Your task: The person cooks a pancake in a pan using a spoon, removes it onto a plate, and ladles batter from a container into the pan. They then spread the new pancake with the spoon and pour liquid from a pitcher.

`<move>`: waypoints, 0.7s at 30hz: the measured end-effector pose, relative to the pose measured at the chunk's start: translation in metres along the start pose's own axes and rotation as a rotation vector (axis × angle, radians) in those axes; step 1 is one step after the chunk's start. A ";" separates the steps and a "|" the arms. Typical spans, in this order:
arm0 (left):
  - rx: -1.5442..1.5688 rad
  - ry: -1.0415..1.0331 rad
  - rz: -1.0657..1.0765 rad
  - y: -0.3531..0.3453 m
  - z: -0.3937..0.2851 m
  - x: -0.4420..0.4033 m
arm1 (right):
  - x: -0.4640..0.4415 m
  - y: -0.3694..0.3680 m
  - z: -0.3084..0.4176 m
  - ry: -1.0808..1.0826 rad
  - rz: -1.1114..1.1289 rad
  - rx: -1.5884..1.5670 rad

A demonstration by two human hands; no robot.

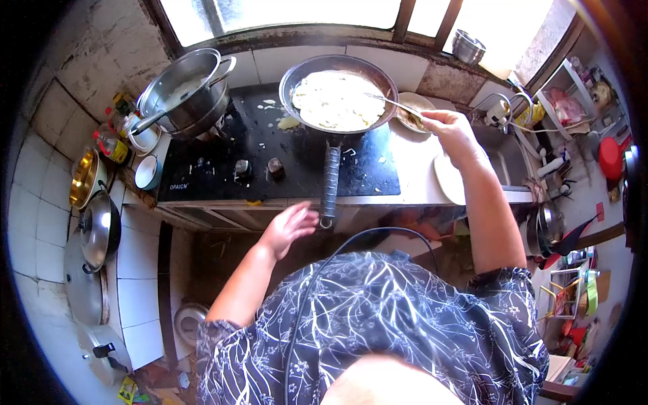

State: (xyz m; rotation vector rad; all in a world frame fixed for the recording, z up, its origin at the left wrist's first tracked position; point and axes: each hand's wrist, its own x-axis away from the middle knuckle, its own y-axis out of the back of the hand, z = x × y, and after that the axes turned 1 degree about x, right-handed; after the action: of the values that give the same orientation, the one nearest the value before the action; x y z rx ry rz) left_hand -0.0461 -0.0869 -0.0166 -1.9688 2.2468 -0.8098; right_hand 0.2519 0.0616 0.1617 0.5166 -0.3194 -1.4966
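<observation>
My right hand (457, 135) is closed around chopsticks (403, 106), whose tips reach into the right side of a frying pan (289, 101). Pale, whitish-yellow food (334, 100) covers most of the pan's bottom. The pan stands on the black stovetop (223, 172), its dark ribbed handle (330, 182) pointing toward me. Just left of the handle's end, my left hand (289, 231) is open with its fingers stretched out. It holds nothing and is slightly blurred; I cannot tell whether its fingertips touch the handle.
A steel pot (192, 101) with a dark-handled utensil stands on the left burner. Beside it are a small bowl (147, 173) and bottles (111, 143). On the right are a plate of food (413, 108), a white round dish (447, 177) and the sink (506, 158). A cable crosses my body.
</observation>
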 end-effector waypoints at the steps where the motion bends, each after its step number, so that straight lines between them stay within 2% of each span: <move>1: 0.049 0.013 0.053 -0.007 -0.005 -0.015 | 0.011 -0.004 0.004 -0.081 0.020 -0.114; 2: 0.106 0.041 0.110 -0.021 -0.015 -0.026 | 0.013 -0.001 -0.006 -0.197 0.072 -0.195; 3: 0.163 0.066 0.166 -0.038 -0.025 -0.034 | 0.016 0.001 -0.012 -0.198 0.080 -0.198; 5: 0.307 0.100 0.138 -0.053 -0.034 -0.044 | 0.027 -0.005 -0.014 -0.220 0.040 -0.382; 6: 0.269 0.118 0.097 -0.065 -0.039 -0.046 | 0.029 0.000 -0.017 -0.251 0.068 -0.451; 7: 0.156 0.135 0.073 -0.064 -0.036 -0.053 | 0.032 0.004 -0.020 -0.252 0.078 -0.450; 13: 0.229 0.089 0.070 -0.077 -0.089 -0.042 | 0.046 0.010 -0.021 -0.227 0.099 -0.657; 16: 0.297 0.068 0.110 -0.081 -0.111 -0.043 | 0.046 0.011 -0.019 -0.164 0.028 -0.702; 21: 0.298 0.018 0.064 -0.101 -0.085 -0.049 | 0.043 0.013 -0.021 -0.137 0.015 -0.726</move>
State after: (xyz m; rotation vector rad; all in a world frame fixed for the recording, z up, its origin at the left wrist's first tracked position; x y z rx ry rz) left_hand 0.0242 -0.0168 0.0834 -1.7534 2.0431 -1.0847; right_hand 0.2763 0.0219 0.1455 -0.1665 0.1243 -1.5137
